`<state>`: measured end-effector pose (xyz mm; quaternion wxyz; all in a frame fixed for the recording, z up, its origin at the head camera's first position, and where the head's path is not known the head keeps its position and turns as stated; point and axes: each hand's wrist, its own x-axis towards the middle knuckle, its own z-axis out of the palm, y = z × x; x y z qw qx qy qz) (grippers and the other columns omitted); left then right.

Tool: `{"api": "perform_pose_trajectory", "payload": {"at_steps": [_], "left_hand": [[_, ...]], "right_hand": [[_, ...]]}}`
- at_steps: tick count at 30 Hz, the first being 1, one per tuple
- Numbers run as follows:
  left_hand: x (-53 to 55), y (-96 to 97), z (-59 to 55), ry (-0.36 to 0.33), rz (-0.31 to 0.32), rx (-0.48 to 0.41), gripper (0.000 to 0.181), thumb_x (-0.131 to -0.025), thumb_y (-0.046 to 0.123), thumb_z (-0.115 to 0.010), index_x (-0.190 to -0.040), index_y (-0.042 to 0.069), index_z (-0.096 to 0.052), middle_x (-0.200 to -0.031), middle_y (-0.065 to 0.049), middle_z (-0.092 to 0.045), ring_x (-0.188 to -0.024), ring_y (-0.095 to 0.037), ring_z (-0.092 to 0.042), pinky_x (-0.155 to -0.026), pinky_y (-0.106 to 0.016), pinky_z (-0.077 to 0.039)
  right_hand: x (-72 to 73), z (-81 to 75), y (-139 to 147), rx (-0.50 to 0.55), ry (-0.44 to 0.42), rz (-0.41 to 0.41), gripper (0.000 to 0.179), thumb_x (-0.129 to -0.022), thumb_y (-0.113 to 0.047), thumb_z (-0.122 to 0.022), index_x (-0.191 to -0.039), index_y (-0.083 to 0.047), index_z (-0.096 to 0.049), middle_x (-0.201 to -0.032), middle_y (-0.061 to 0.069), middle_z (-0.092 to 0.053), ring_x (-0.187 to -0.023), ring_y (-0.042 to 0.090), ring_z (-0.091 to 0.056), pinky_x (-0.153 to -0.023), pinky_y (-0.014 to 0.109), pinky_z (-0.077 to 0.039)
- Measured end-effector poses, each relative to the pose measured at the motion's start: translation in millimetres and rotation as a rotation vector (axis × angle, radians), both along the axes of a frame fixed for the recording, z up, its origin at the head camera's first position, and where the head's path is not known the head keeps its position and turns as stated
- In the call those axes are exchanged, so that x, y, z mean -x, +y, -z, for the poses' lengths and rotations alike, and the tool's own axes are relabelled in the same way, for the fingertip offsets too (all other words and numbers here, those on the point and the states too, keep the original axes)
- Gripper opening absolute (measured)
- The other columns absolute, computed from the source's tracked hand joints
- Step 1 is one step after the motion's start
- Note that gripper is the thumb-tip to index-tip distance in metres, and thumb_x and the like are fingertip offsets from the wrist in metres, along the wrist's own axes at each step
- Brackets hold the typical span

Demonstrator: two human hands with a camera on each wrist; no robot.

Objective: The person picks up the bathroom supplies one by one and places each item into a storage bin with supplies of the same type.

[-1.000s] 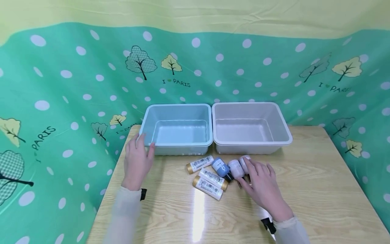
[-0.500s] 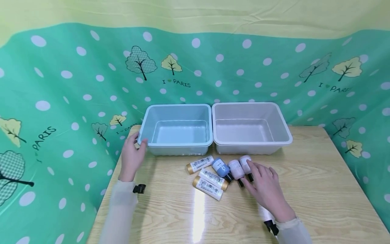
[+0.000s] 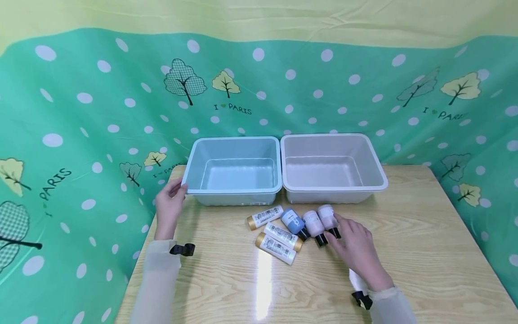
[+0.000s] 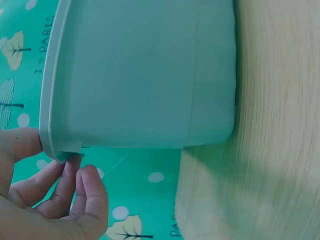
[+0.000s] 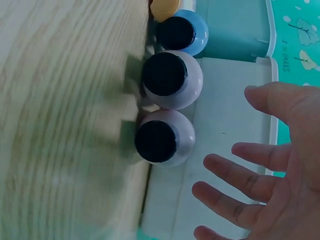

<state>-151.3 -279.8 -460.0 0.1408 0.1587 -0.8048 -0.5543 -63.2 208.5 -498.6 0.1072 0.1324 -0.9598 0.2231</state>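
With twelve o'clock pointing straight away from the person, the left hand [image 3: 167, 208] is pinching the rim of the blue bin [image 3: 238, 199] at its eight o'clock corner, the grip closing with thumb and fingertips on the lip. The right hand [image 3: 358, 247] is hovering at four o'clock from the outer pink bottle [image 3: 326, 217], just beside it; its grip is holding nothing, the fingers spreading apart and, in the right wrist view, pointing past the bottles with a gap between.

On the table [image 3: 413, 243], the outer pink bottle is lying close to the inner pink bottle [image 3: 313, 223], with the blue bottle [image 3: 292, 220] lying next along at nine o'clock; all three are pointing their black caps toward five o'clock. Three white tubes with gold caps are lying near the blue bottle: the upper tube [image 3: 266, 217] at nine o'clock, the middle tube [image 3: 282, 236] and the lower tube [image 3: 277, 249] toward seven. The grey bin [image 3: 329, 197] is standing at one o'clock from the bottles, just beside the blue bin. A green dotted cloth [image 3: 307, 85] is hanging behind at twelve.
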Motion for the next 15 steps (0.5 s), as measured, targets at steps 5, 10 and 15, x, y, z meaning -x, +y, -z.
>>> {"api": "perform_pose_trajectory", "payload": {"at_steps": [5, 10, 15], "left_hand": [[2.0, -1.5, 1.7, -0.057, -0.046, -0.182, 0.045, -0.099, 0.03, -0.066, -0.138, 0.007, -0.06, -0.128, -0.011, -0.061, -0.109, -0.015, -0.059, -0.084, -0.022, -0.053], [3.7, -1.5, 3.2, -0.078, -0.072, -0.213, 0.046, -0.097, 0.031, -0.068, -0.137, 0.008, -0.061, -0.128, -0.009, -0.061, -0.11, -0.015, -0.06, -0.086, -0.024, -0.053], [4.8, -1.0, 4.8, -0.092, -0.09, -0.207, 0.047, -0.097, 0.033, -0.068, -0.137, 0.009, -0.061, -0.128, -0.009, -0.062, -0.111, -0.015, -0.06, -0.088, -0.026, -0.052]], "right_hand": [[1.7, 4.0, 1.2, 0.065, -0.047, 0.037, 0.057, -0.094, -0.026, -0.072, -0.138, 0.005, -0.051, -0.121, 0.026, -0.062, -0.109, 0.049, -0.056, -0.088, 0.069, -0.039], [4.7, 9.8, 2.1, 0.117, -0.074, 0.088, 0.051, -0.094, -0.024, -0.071, -0.134, 0.005, -0.055, -0.115, 0.024, -0.065, -0.103, 0.047, -0.059, -0.084, 0.066, -0.041], [7.5, 16.0, 2.3, 0.122, -0.132, 0.155, 0.051, -0.094, -0.026, -0.072, -0.132, 0.004, -0.056, -0.111, 0.022, -0.068, -0.101, 0.047, -0.059, -0.082, 0.065, -0.042]]}}
